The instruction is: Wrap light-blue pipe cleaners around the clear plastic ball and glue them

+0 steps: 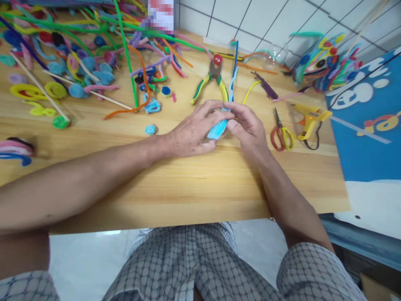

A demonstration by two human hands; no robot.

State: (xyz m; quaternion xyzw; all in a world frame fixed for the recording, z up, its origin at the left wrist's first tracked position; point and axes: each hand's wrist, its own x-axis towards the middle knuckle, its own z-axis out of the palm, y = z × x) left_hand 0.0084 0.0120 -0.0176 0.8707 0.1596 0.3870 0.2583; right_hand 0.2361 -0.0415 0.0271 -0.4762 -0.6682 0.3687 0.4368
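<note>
Head cam: L hand + R hand pinching 1 blue bundle; 1 pliers, 1 scissors nr.

Light-blue bundle | slanted | between left hand and right hand

Bright, even light washes over a wooden tabletop at the centre of the frame, its source out of my sight. Soft shadow lies beside the right forearm, while white glare streaks the glossy floor at lower left. Mid-frame, a blue bundle looks smeared by blur. Wall tiles slant across the upper right; a patch at upper centre is pixelated.
</note>
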